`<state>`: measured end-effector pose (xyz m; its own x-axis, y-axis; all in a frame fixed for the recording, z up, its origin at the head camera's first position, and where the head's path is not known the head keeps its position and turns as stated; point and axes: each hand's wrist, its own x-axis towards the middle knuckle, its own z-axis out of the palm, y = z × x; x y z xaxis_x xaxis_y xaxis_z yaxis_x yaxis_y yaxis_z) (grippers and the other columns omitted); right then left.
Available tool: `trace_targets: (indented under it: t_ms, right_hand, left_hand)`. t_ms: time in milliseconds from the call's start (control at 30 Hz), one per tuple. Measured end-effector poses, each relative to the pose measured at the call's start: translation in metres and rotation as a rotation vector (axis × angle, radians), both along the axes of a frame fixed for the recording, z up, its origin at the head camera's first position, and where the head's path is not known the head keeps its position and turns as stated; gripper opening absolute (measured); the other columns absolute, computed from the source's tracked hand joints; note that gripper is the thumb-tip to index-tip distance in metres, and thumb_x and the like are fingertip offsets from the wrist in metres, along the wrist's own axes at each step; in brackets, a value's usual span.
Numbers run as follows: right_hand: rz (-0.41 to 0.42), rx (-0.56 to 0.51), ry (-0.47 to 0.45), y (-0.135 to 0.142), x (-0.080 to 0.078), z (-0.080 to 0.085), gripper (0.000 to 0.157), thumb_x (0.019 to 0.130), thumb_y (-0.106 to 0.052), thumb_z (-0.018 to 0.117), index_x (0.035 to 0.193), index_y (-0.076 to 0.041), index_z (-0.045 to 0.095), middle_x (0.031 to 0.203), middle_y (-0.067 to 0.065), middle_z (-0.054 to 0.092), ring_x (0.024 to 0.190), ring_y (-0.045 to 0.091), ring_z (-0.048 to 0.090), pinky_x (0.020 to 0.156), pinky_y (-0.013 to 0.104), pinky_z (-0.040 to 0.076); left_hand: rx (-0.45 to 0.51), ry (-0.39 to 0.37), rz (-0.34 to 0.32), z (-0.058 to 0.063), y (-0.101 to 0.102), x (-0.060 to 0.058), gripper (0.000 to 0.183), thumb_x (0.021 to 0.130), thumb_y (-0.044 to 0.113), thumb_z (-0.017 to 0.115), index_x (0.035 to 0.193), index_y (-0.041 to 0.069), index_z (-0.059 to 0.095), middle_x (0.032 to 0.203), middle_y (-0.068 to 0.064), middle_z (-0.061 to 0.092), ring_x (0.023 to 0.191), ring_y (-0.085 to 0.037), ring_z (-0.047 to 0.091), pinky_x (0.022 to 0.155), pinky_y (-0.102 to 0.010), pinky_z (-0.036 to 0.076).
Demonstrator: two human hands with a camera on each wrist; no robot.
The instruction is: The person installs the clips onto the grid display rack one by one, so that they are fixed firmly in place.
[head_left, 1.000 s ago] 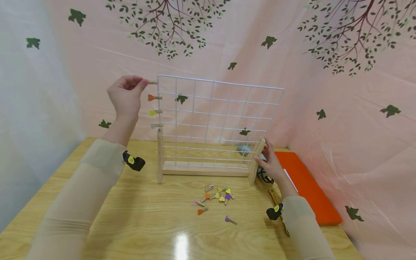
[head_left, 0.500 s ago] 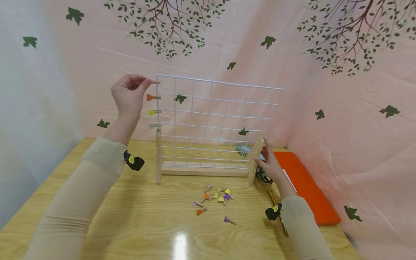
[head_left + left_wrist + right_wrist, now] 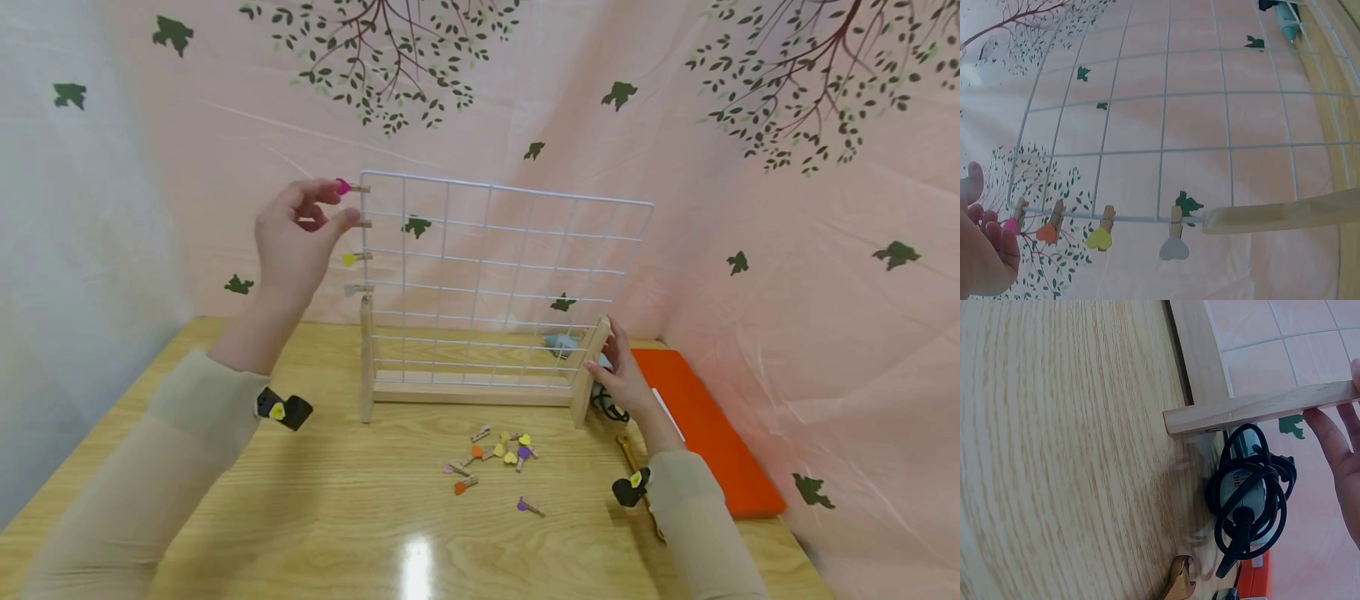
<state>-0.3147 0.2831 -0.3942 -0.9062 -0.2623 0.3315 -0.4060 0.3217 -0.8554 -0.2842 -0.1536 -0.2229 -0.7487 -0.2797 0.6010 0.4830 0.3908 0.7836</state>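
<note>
The left hand (image 3: 296,237) has let its pinch go since half a second ago: the thumb has dropped away from the forefinger, and the pink peg (image 3: 343,187) they hid now shows. This peg is a small wooden clip with a bright pink heart on its outer end. It is clipped near the top of the left side of a white wire grid (image 3: 491,187), sticking out sideways. Below it on the same side come an orange peg (image 3: 1047,234), a yellow peg (image 3: 1099,239) and a grey peg (image 3: 1174,249).

The grid stands in a wooden stand (image 3: 472,392) on a wood-grain table (image 3: 337,517). More loose pegs (image 3: 477,452) lie in front, and an orange box (image 3: 705,442) is at the right. Behind hangs a pink cloth (image 3: 570,75) printed with leaves and branches.

The left hand is loosely spread, its fingertips right by the pink heart; whether they touch it I cannot tell. The right hand (image 3: 626,379) grips the stand's right post, thumb in front, well apart from the pink peg
</note>
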Motion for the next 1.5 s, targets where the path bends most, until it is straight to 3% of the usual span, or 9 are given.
trace_targets:
  t_ms: [133, 267, 467, 667, 867, 1033, 1200, 1400, 1500]
  right_hand:
    - [0.006, -0.006, 0.004, 0.0, 0.0, 0.0, 0.078, 0.088, 0.001, 0.051, 0.144, -0.017, -0.001, 0.144, 0.023, 0.016, 0.131, 0.041, 0.017, 0.097, 0.063, 0.022]
    - [0.009, -0.008, 0.006, 0.001, 0.0, 0.0, 0.078, 0.088, 0.001, 0.051, 0.144, -0.017, -0.001, 0.144, 0.023, 0.016, 0.131, 0.041, 0.017, 0.097, 0.063, 0.023]
    - [0.002, 0.012, -0.013, 0.001, -0.001, 0.0, 0.079, 0.089, -0.002, 0.051, 0.143, -0.023, -0.002, 0.145, 0.021, 0.014, 0.132, 0.039, 0.016, 0.098, 0.062, 0.021]
    - [-0.006, 0.027, -0.018, 0.0, -0.001, -0.001, 0.08, 0.089, -0.003, 0.051, 0.143, -0.03, -0.002, 0.146, 0.02, 0.012, 0.132, 0.039, 0.015, 0.098, 0.062, 0.022]
    - [-0.01, 0.024, -0.022, 0.0, 0.0, 0.0, 0.08, 0.088, -0.003, 0.052, 0.143, -0.022, -0.002, 0.145, 0.02, 0.013, 0.132, 0.039, 0.016, 0.097, 0.063, 0.022]
    - [-0.007, 0.021, -0.013, 0.003, -0.006, -0.005, 0.08, 0.088, -0.006, 0.053, 0.143, -0.027, -0.002, 0.145, 0.02, 0.014, 0.132, 0.04, 0.016, 0.097, 0.063, 0.022]
    - [-0.007, 0.034, 0.001, 0.009, -0.016, -0.014, 0.081, 0.088, -0.012, 0.055, 0.142, -0.035, -0.001, 0.146, 0.016, 0.014, 0.132, 0.037, 0.017, 0.097, 0.062, 0.024]
    - [-0.015, 0.018, -0.032, 0.001, -0.005, -0.004, 0.08, 0.088, -0.005, 0.053, 0.143, -0.025, -0.002, 0.146, 0.019, 0.013, 0.133, 0.038, 0.014, 0.099, 0.063, 0.02]
    - [-0.014, 0.015, -0.024, 0.005, -0.009, -0.009, 0.08, 0.088, -0.008, 0.054, 0.143, -0.03, 0.0, 0.146, 0.018, 0.014, 0.133, 0.037, 0.015, 0.098, 0.062, 0.02]
  left_hand:
    - [-0.14, -0.017, -0.077, -0.019, 0.012, 0.016, 0.043, 0.075, 0.036, 0.068, 0.112, 0.015, 0.059, 0.1, 0.0, 0.059, 0.08, -0.009, 0.047, 0.068, -0.019, 0.041]
    - [-0.277, -0.047, -0.182, -0.049, 0.026, 0.027, 0.042, 0.077, 0.031, 0.069, 0.114, 0.014, 0.058, 0.103, 0.001, 0.059, 0.085, -0.01, 0.049, 0.068, -0.025, 0.043]
    - [-0.414, -0.138, -0.336, -0.111, 0.048, 0.036, 0.044, 0.073, 0.031, 0.071, 0.113, 0.018, 0.058, 0.108, 0.006, 0.059, 0.091, -0.01, 0.05, 0.069, -0.029, 0.044]
    - [-0.489, -0.252, -0.494, -0.174, 0.063, 0.042, 0.05, 0.07, 0.036, 0.072, 0.114, 0.017, 0.059, 0.103, 0.004, 0.06, 0.093, -0.017, 0.052, 0.071, -0.037, 0.046]
    - [-0.613, -0.385, -0.715, -0.219, 0.07, 0.039, 0.048, 0.07, 0.035, 0.072, 0.112, 0.016, 0.058, 0.105, 0.002, 0.06, 0.099, -0.017, 0.051, 0.082, -0.04, 0.045]
    - [-0.747, -0.314, -0.849, -0.236, 0.072, 0.033, 0.032, 0.07, 0.031, 0.072, 0.098, 0.017, 0.062, 0.096, 0.01, 0.06, 0.094, -0.01, 0.052, 0.085, -0.031, 0.044]
    - [-0.851, -0.219, -0.914, -0.243, 0.074, 0.03, 0.025, 0.07, 0.032, 0.071, 0.09, 0.019, 0.064, 0.093, 0.013, 0.058, 0.091, -0.004, 0.048, 0.085, -0.025, 0.041]
    - [-0.901, -0.248, -0.947, -0.245, 0.074, 0.029, 0.028, 0.072, 0.035, 0.07, 0.096, 0.021, 0.064, 0.097, 0.013, 0.055, 0.094, -0.003, 0.045, 0.087, -0.025, 0.041]
    - [-0.886, -0.251, -0.951, -0.244, 0.074, 0.029, 0.029, 0.071, 0.031, 0.071, 0.096, 0.019, 0.064, 0.097, 0.011, 0.056, 0.094, -0.003, 0.046, 0.087, -0.025, 0.041]
